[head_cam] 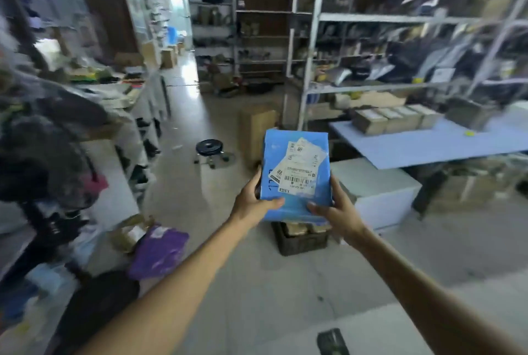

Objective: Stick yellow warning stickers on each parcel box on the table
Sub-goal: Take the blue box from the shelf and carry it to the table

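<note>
While aloft, parcel (pixel 298 174) between hands (pixel 253 200) (pixel 335 212).

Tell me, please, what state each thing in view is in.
Parcel: held up by both hands, labels on top, no yellow sticker visible.
Left hand: grips the parcel's left edge.
Right hand: grips the parcel's right edge.
Boxes: closed, in a row on the table.
Crate: on the floor, partly filled.
Stool: upright on the floor.

Metal shelving (pixel 400 18), pale floor (pixel 257 283), black stool (pixel 210 146)
</note>
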Demonstrator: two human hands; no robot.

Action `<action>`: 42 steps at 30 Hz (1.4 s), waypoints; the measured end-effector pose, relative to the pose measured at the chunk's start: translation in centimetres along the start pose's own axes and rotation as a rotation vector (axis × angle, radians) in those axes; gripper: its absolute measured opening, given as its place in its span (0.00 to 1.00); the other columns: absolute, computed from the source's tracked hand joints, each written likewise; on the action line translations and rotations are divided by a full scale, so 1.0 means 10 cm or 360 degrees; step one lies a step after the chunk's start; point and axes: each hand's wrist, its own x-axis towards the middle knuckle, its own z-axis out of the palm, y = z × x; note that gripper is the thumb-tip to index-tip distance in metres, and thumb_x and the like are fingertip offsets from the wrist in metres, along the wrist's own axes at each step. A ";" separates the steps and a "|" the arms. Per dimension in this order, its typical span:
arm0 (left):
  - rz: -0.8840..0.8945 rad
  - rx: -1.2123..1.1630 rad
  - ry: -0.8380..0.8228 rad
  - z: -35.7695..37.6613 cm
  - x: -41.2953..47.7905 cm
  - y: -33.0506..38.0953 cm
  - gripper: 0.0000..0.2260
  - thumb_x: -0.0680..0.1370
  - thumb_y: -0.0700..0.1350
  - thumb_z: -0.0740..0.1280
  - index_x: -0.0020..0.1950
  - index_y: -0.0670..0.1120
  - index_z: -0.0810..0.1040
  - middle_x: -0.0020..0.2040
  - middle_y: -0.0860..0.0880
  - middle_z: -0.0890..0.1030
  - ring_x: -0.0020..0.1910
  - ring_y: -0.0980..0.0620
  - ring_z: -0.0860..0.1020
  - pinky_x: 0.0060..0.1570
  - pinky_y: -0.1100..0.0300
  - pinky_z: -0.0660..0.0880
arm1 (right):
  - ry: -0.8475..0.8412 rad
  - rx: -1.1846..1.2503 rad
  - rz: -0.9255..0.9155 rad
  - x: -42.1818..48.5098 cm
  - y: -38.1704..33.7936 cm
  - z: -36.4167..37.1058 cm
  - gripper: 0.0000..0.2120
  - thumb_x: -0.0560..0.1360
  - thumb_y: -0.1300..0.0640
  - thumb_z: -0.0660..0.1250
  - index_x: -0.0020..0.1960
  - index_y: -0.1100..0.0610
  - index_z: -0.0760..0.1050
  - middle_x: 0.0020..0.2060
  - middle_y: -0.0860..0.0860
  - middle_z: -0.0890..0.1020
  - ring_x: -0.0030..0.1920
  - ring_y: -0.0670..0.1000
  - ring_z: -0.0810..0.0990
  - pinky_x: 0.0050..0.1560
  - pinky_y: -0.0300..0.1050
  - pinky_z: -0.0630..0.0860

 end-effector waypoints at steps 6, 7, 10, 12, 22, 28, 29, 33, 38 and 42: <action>0.0020 -0.0031 -0.0559 1.75 0.58 0.03 0.38 0.68 0.37 0.76 0.72 0.60 0.66 0.53 0.61 0.81 0.56 0.55 0.79 0.57 0.54 0.78 | 0.0610 -0.0009 0.0079 -0.54 0.14 -1.46 0.38 0.72 0.75 0.67 0.71 0.46 0.59 0.59 0.46 0.78 0.55 0.49 0.80 0.43 0.37 0.80; 0.0019 -0.0045 -0.0659 1.99 0.63 0.05 0.37 0.70 0.35 0.74 0.71 0.62 0.65 0.51 0.62 0.81 0.54 0.57 0.79 0.52 0.60 0.79 | 0.0683 -0.0016 0.0073 -0.63 0.15 -1.64 0.38 0.72 0.76 0.67 0.72 0.47 0.59 0.59 0.46 0.78 0.55 0.47 0.80 0.45 0.38 0.80; 0.0005 -0.0024 -0.0939 2.66 0.82 0.11 0.37 0.71 0.36 0.74 0.74 0.59 0.63 0.53 0.60 0.81 0.55 0.57 0.79 0.51 0.63 0.78 | 0.0906 -0.0045 0.0096 -0.84 0.21 -2.14 0.38 0.72 0.77 0.66 0.73 0.49 0.59 0.60 0.47 0.78 0.54 0.44 0.81 0.49 0.40 0.80; 0.0014 0.0027 -0.1065 3.03 0.99 0.12 0.43 0.64 0.45 0.78 0.74 0.62 0.61 0.56 0.61 0.81 0.61 0.55 0.77 0.62 0.54 0.74 | 0.1044 -0.0060 0.0126 -0.90 0.26 -2.43 0.37 0.72 0.76 0.66 0.74 0.51 0.60 0.62 0.49 0.79 0.56 0.47 0.81 0.48 0.41 0.80; 0.0184 0.0087 -0.1407 4.33 2.11 0.42 0.37 0.69 0.39 0.77 0.74 0.55 0.65 0.58 0.53 0.81 0.60 0.50 0.77 0.64 0.51 0.73 | 0.1441 -0.0126 0.0168 -0.40 0.24 -3.51 0.34 0.72 0.73 0.68 0.70 0.47 0.63 0.61 0.48 0.79 0.59 0.52 0.80 0.56 0.53 0.80; 0.0193 0.0139 -0.1567 4.98 2.68 0.50 0.39 0.69 0.42 0.77 0.75 0.57 0.62 0.61 0.53 0.79 0.61 0.51 0.77 0.62 0.53 0.74 | 0.1580 -0.0134 0.0264 -0.08 0.30 -4.15 0.35 0.72 0.70 0.70 0.73 0.51 0.60 0.61 0.51 0.78 0.57 0.53 0.81 0.42 0.42 0.81; 0.0181 0.0136 -0.1575 5.10 2.76 0.52 0.38 0.69 0.41 0.77 0.75 0.56 0.63 0.62 0.53 0.78 0.62 0.51 0.76 0.62 0.55 0.73 | 0.1602 -0.0128 0.0279 -0.02 0.34 -4.28 0.37 0.72 0.70 0.70 0.74 0.51 0.59 0.61 0.51 0.78 0.57 0.53 0.81 0.44 0.42 0.81; 0.0175 0.0130 -0.1607 5.63 3.06 0.55 0.36 0.70 0.39 0.76 0.74 0.53 0.64 0.61 0.52 0.78 0.59 0.52 0.76 0.53 0.61 0.73 | 0.1655 -0.0132 0.0302 0.16 0.50 -4.83 0.39 0.72 0.69 0.71 0.75 0.50 0.58 0.61 0.51 0.78 0.56 0.52 0.82 0.38 0.38 0.80; 0.0178 0.0176 -0.1647 6.45 3.45 0.55 0.36 0.69 0.41 0.77 0.74 0.54 0.65 0.58 0.53 0.79 0.59 0.52 0.76 0.58 0.54 0.76 | 0.1701 -0.0146 0.0312 0.30 0.64 -5.64 0.38 0.72 0.68 0.71 0.74 0.48 0.58 0.58 0.46 0.79 0.55 0.47 0.82 0.46 0.41 0.82; 0.0184 0.0197 -0.1693 7.21 3.67 0.68 0.39 0.69 0.42 0.77 0.75 0.55 0.62 0.60 0.53 0.79 0.61 0.52 0.76 0.63 0.50 0.74 | 0.1742 -0.0155 0.0318 0.31 0.64 -6.35 0.35 0.72 0.68 0.71 0.72 0.49 0.60 0.58 0.46 0.79 0.55 0.46 0.81 0.48 0.38 0.81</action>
